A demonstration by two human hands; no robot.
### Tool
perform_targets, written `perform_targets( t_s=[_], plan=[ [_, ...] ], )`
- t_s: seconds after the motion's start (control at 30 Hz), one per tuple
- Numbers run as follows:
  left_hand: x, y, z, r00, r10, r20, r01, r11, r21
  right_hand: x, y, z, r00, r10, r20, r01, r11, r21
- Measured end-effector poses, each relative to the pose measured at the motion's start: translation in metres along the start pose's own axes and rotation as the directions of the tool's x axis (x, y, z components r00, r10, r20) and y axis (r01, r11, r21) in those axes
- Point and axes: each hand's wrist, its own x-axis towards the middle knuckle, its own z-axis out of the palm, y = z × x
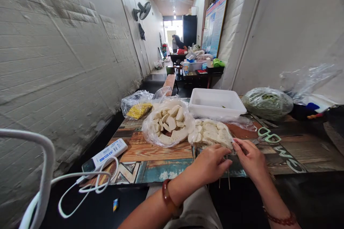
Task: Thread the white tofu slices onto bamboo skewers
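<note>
A clear plastic bag of pale, sliced food pieces on thin wooden skewers point(211, 132) lies at the table's front edge, with stick ends poking out toward me. My left hand point(211, 164) rests over its near side, fingers curled and thumb lower down. What those fingers grip, if anything, is hidden. At the bag's right corner, my right hand point(249, 155) pinches the plastic between thumb and fingertips. Left of this bag sits an open plastic bag of loose pale slices point(172, 120). Green-handled scissors point(268, 136) lie right of my right hand.
Behind the skewers stands a white plastic tub point(217, 102). A bag of greens point(268, 102) sits at right, a yellow packet point(139, 111) at back left. A white power strip point(107, 154) with looping cable occupies the left edge. A person point(178, 43) is far back.
</note>
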Motion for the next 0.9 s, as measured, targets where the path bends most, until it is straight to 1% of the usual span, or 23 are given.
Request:
perform_targets(
  t_s=[0.1, 0.17, 0.23, 0.33, 0.43, 0.5, 0.57, 0.67, 0.77, 0.83, 0.9],
  plan=[
    [-0.020, 0.004, -0.017, 0.996, -0.023, -0.085, 0.020, 0.999, -0.029, 0.001, -0.006, 0.002, 0.995, -0.098, -0.020, 0.096, 0.993, -0.069],
    [-0.035, -0.001, -0.026, 0.989, -0.077, -0.124, 0.071, 0.996, -0.050, 0.000, -0.008, 0.010, 0.985, -0.173, 0.026, 0.175, 0.982, -0.079],
    [-0.049, -0.010, -0.032, 0.977, -0.156, -0.145, 0.146, 0.986, -0.080, 0.000, -0.005, 0.020, 0.971, -0.225, 0.079, 0.231, 0.970, -0.078],
    [-0.067, -0.029, -0.034, 0.941, -0.288, -0.179, 0.255, 0.949, -0.183, 0.000, 0.005, 0.036, 0.961, -0.253, 0.112, 0.264, 0.961, -0.087],
    [-0.079, -0.044, -0.035, 0.895, -0.390, -0.216, 0.298, 0.883, -0.362, -0.001, 0.013, 0.040, 0.959, -0.256, 0.117, 0.268, 0.958, -0.099],
    [-0.085, -0.049, -0.038, 0.864, -0.449, -0.228, 0.303, 0.825, -0.477, -0.003, 0.015, 0.036, 0.958, -0.257, 0.129, 0.271, 0.957, -0.106],
    [-0.089, -0.054, -0.043, 0.832, -0.504, -0.233, 0.312, 0.772, -0.553, -0.009, 0.016, 0.028, 0.963, -0.237, 0.127, 0.253, 0.959, -0.126],
    [-0.095, -0.063, -0.048, 0.795, -0.561, -0.229, 0.335, 0.722, -0.605, -0.019, 0.023, 0.013, 0.986, -0.159, 0.048, 0.166, 0.968, -0.187],
    [-0.100, -0.076, -0.049, 0.779, -0.592, -0.206, 0.354, 0.687, -0.635, -0.026, 0.040, -0.003, 0.994, -0.102, -0.030, 0.091, 0.964, -0.249],
    [-0.101, -0.087, -0.046, 0.759, -0.623, -0.188, 0.372, 0.652, -0.661, -0.026, 0.054, -0.013, 0.997, -0.071, -0.040, 0.056, 0.951, -0.303],
    [-0.101, -0.095, -0.043, 0.750, -0.642, -0.162, 0.390, 0.626, -0.675, -0.023, 0.067, -0.019, 0.999, -0.049, -0.022, 0.038, 0.929, -0.367]
  ],
)
